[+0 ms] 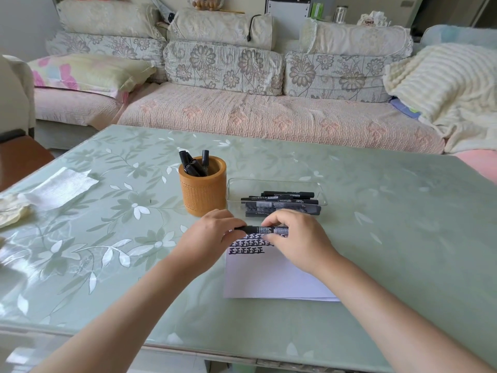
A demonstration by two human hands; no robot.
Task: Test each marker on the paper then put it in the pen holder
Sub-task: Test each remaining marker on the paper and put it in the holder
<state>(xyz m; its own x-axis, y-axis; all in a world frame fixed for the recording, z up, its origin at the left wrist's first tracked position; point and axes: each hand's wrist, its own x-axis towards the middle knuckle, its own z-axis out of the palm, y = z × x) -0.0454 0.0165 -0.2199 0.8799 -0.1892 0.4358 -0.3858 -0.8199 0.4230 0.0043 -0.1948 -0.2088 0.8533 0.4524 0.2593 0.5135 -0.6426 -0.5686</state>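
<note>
- Both ends of the marker (265, 229) are hidden inside the left hand (212, 232) and the right hand (293, 238).
- The far written rows on the paper (269, 278) are partly covered.
- The label print on the tray markers (282, 205) is too small to read.

Location: the living room of a home. Indicators: a long sofa (269, 117) with floral back cushions (223, 67). A flowered pillow (88, 72) and a cream blanket (443, 84) lie on its seat. A low counter (376, 211) with a green leaf-patterned cover stands in front of it.
</note>
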